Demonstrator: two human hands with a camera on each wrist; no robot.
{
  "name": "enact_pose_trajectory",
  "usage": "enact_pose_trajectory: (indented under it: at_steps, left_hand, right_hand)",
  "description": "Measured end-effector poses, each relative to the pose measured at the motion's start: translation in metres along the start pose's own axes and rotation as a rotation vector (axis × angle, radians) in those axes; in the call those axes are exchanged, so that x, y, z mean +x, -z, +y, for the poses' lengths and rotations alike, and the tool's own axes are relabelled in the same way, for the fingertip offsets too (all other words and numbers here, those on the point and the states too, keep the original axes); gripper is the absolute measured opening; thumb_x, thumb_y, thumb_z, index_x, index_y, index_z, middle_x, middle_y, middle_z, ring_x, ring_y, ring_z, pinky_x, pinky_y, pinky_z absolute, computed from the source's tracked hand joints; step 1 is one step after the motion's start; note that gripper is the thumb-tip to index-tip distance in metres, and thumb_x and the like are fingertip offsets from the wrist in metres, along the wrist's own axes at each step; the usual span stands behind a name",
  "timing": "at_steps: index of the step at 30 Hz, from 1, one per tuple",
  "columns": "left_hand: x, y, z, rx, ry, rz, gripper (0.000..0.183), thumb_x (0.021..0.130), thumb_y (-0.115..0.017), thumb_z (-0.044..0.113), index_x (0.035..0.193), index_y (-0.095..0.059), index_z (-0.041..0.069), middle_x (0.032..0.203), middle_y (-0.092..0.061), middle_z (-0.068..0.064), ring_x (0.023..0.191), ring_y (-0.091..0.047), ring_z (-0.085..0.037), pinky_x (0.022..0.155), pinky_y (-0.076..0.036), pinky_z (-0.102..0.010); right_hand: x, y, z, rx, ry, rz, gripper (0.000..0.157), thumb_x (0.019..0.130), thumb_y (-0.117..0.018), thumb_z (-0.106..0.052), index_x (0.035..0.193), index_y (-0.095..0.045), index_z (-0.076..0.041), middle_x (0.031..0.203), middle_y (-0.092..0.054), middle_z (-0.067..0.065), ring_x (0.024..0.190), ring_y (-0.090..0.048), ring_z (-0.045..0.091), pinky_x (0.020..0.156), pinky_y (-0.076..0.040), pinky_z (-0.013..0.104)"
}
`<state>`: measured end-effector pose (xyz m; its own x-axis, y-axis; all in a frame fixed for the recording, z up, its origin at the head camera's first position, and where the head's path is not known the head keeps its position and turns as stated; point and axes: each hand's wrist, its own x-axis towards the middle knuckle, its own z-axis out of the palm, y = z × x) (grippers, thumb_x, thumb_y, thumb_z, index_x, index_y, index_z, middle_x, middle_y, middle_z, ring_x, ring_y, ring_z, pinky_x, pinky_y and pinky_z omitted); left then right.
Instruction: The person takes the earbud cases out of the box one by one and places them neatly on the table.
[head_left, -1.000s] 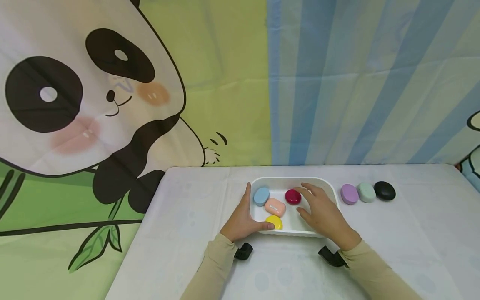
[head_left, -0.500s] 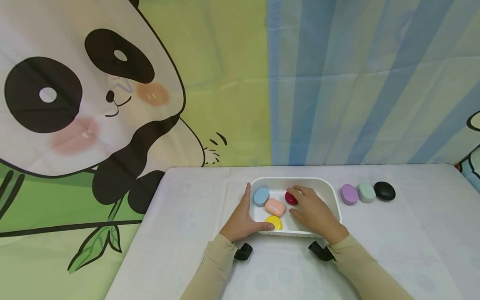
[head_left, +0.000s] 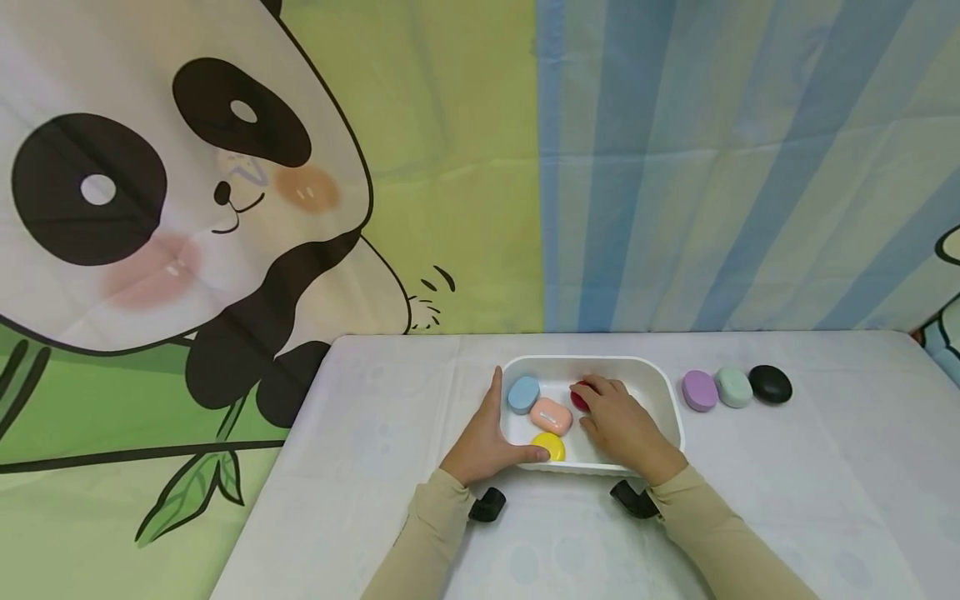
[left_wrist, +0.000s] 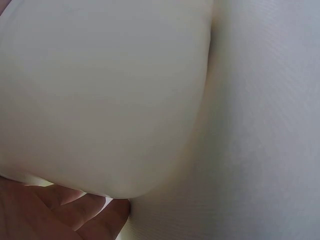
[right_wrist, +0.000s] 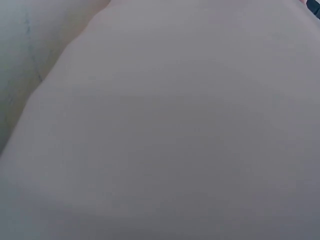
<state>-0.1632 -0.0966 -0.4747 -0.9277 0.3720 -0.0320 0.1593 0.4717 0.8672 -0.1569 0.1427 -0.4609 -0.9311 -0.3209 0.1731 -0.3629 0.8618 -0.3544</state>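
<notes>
My left hand (head_left: 487,440) holds the near left corner of a white plastic tray (head_left: 622,363), thumb over the front rim and fingers along the left side. In the left wrist view its fingers (left_wrist: 102,215) lie along the tray's outer wall (left_wrist: 105,100). Inside the tray, my right hand (head_left: 621,423) grips a red soap bar (head_left: 580,398), mostly hidden under the fingers. To its left are a blue soap bar (head_left: 523,394), a pink soap bar (head_left: 551,416) and a yellow soap bar (head_left: 551,445), the yellow one beside the left thumb. The right wrist view is filled by a blurred pale surface.
Right of the tray, a purple soap bar (head_left: 700,391), a mint green soap bar (head_left: 733,387) and a black soap bar (head_left: 770,385) stand in a row on the white tablecloth (head_left: 825,492). A printed panda curtain (head_left: 450,167) hangs behind the table.
My right hand has moved left within the tray and its fingers have closed over the red soap bar, which has shifted slightly left. The left hand has stayed on the tray's corner.
</notes>
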Motion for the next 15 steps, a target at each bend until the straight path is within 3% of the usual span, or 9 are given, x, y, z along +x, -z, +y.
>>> enact_pose_trajectory:
  at_steps: [8, 15]
  left_hand:
    - [-0.0007, 0.0, 0.0013, 0.004, 0.003, -0.007, 0.137, 0.07, -0.093, 0.04, 0.163, 0.006, 0.02, 0.168, -0.009, -0.004, 0.151, -0.018, -0.026, 0.119, -0.024, -0.052]
    - [-0.0003, -0.0004, 0.0003, 0.009, 0.006, -0.006, 0.137, 0.07, -0.093, 0.041, 0.163, 0.006, 0.021, 0.168, -0.01, -0.004, 0.151, -0.018, -0.027, 0.118, -0.024, -0.053]
  right_hand:
    - [0.0002, 0.0004, 0.0, 0.015, 0.003, 0.04, 0.036, 0.082, -0.079, 0.001, 0.114, -0.065, -0.002, 0.118, -0.058, 0.02, 0.104, -0.058, 0.036, 0.089, -0.055, 0.049]
    - [0.0018, 0.0021, -0.0013, 0.026, -0.055, -0.008, 0.036, 0.082, -0.081, -0.002, 0.114, -0.065, -0.001, 0.115, -0.057, 0.02, 0.102, -0.058, 0.033, 0.091, -0.055, 0.048]
